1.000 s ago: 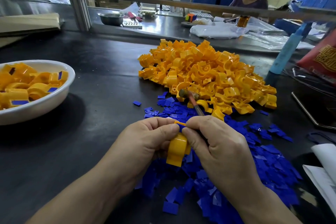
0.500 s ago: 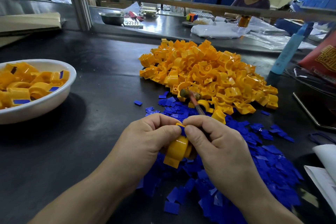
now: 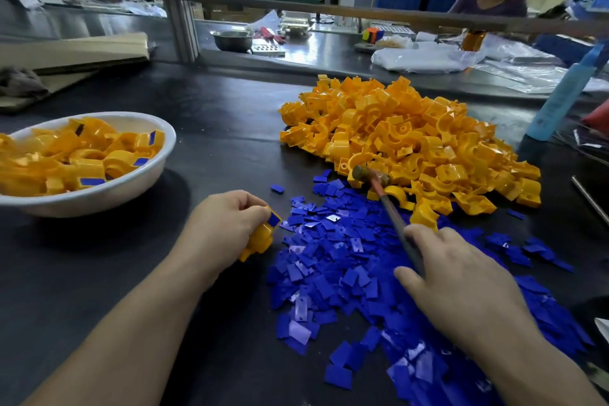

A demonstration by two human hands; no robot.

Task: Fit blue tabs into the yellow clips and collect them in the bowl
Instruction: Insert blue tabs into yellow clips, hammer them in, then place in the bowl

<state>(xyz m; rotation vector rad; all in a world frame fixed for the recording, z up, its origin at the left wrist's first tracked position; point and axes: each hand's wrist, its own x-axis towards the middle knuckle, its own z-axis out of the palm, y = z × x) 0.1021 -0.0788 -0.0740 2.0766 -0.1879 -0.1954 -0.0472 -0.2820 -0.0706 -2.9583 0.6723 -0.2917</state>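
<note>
Yellow clip point(image 3: 258, 239) with its blue tab point(image 3: 274, 218) sits clenched in the left hand point(image 3: 227, 224); right hand point(image 3: 461, 283), at its three o'clock, grasps the hammer point(image 3: 391, 212).

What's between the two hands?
Loose blue tabs, in the head view. The left hand grips a yellow clip; the right hand holds a hammer.

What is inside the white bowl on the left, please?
The round white bowl holds a heap of yellow plastic clips, several showing a fitted blue tab. Clips lower in the heap and the bowl's bottom are covered; its left part lies outside the picture.
</note>
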